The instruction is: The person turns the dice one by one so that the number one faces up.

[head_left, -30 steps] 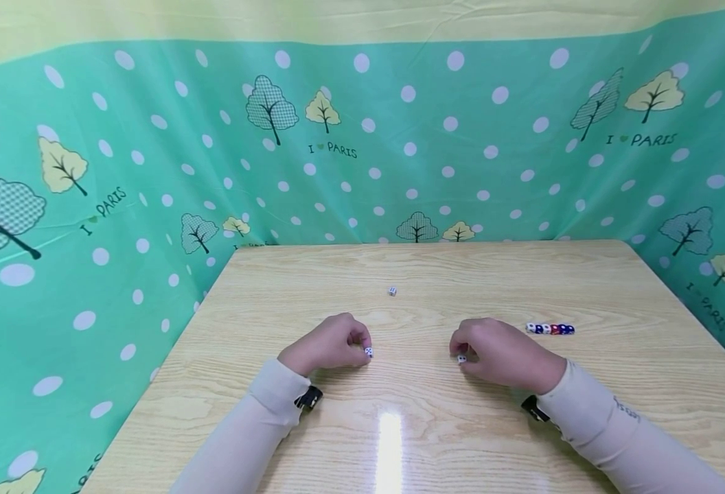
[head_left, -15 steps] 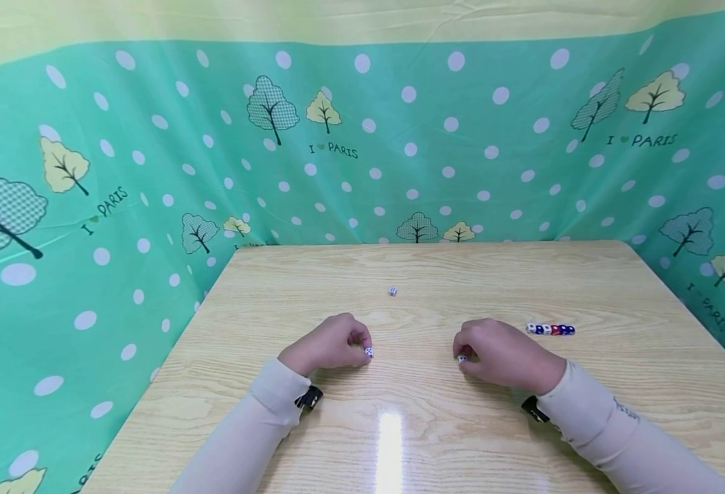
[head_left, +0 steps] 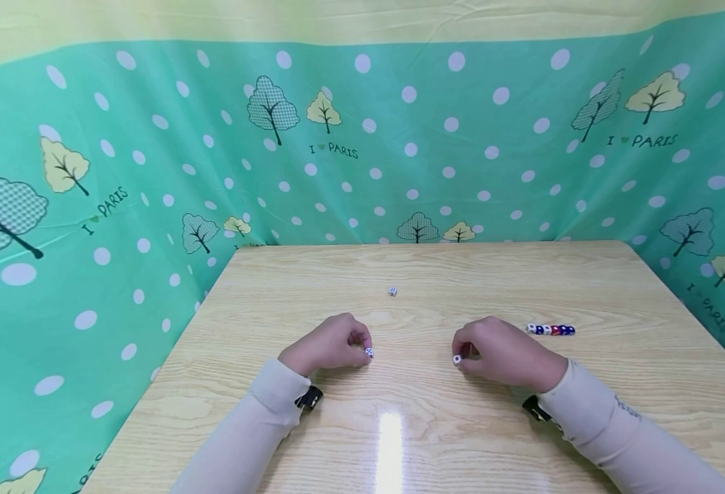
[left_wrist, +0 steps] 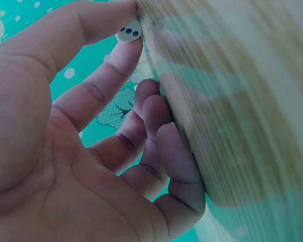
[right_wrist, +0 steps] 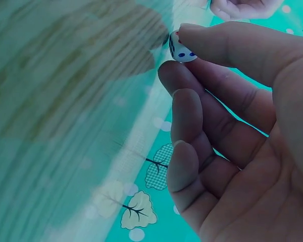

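My left hand (head_left: 336,343) pinches a white die with blue pips (left_wrist: 129,31) between thumb and index finger, close over the wooden table. In the left wrist view its other fingers curl loosely, their tips near the tabletop. Opposite it, my right hand (head_left: 498,351) pinches a second white die (right_wrist: 183,49) between thumb and fingertips; blue pips and a bit of red show on it. A gap of bare wood lies between the two hands. Farther back, a lone white die (head_left: 393,291) sits on the table.
A short row of white, blue and red dice (head_left: 550,329) lies beyond my right wrist. The wooden table (head_left: 313,274) meets a green dotted cloth (head_left: 362,185) at the back and sides. Light reflects off the tabletop (head_left: 390,446) in front.
The die in my right hand has turned, so a different face shows, and the right fingers have shifted slightly. My left hand and the other dice stay put.
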Motion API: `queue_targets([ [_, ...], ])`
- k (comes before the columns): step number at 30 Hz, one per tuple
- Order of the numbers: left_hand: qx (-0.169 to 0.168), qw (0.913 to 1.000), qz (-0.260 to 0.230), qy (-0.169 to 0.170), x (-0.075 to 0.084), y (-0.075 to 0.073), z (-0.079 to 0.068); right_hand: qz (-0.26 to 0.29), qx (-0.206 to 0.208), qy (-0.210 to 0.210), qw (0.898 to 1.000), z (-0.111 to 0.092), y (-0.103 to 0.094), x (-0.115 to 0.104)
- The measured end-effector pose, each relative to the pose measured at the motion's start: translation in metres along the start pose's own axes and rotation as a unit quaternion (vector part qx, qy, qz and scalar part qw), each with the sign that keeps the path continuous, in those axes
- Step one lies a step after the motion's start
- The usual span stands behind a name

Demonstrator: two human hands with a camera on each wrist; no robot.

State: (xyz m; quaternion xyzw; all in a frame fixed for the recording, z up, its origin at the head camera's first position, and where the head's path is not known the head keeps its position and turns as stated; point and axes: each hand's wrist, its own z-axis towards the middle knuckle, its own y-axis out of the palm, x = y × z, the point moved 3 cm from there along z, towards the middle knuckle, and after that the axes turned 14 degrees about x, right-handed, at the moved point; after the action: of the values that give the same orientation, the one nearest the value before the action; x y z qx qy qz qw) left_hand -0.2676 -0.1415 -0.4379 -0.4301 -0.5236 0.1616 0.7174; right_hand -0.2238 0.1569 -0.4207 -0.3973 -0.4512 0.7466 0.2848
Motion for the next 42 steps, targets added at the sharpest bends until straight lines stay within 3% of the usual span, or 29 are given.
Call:
queue_targets([
  [8, -0.002, 1.0, -0.003, 0.002, -0.0006, 0.0002, 0.0001, 0.019, 0.001, 0.003, 1.0, -0.0001, 0.001, 0.0042],
  [28, -0.001, 1.0, 0.001, 0.003, -0.0019, 0.001, 0.0009, 0.008, -0.007, 0.002, 1.0, 0.0017, -0.0007, 0.0044],
  [37, 0.002, 1.0, 0.006, 0.003, -0.0013, -0.0001, 0.0007, -0.012, 0.002, 0.0, 1.0, -0.0003, 0.0015, 0.0047],
  [42, 0.0, 1.0, 0.004, 0.003, -0.0011, 0.0004, 0.0008, -0.031, 0.019, -0.024, 0.999, -0.0007, -0.0003, 0.0002],
])
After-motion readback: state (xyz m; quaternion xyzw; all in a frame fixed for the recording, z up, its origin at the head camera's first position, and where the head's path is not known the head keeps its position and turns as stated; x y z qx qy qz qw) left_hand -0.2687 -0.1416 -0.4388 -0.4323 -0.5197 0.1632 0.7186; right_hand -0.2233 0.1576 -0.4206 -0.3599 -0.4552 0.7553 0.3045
